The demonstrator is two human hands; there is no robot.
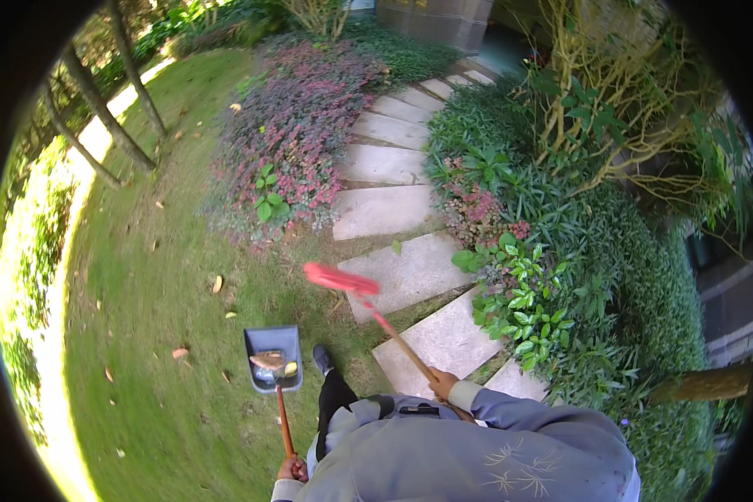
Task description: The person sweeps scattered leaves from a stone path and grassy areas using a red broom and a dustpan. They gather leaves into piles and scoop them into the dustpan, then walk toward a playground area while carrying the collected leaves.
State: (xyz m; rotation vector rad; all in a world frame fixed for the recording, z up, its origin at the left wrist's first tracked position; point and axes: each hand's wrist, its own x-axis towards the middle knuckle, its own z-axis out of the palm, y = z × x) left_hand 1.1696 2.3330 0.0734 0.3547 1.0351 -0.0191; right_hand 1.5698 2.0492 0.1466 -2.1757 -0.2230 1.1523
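Note:
My left hand [292, 468] is closed round the reddish-brown handle of a long-handled dustpan [260, 340]. The grey pan is held low over the grass, with dry brown leaves [268, 361] and a yellowish one inside it. My right hand [443, 384] grips the wooden handle of a red-headed broom [341, 278]. Its head is slightly blurred and reaches over the grass edge and a stone slab, ahead and right of the dustpan. Whether the broom head touches the ground I cannot tell.
Stone slabs [382, 163] form a path curving away ahead. Pink-purple shrubs [301, 125] border its left, dense green bushes [611, 276] its right. Fallen leaves [217, 284] dot the lawn [159, 276]. Thin tree trunks [100, 105] stand far left. A thick branch [703, 384] juts in at right.

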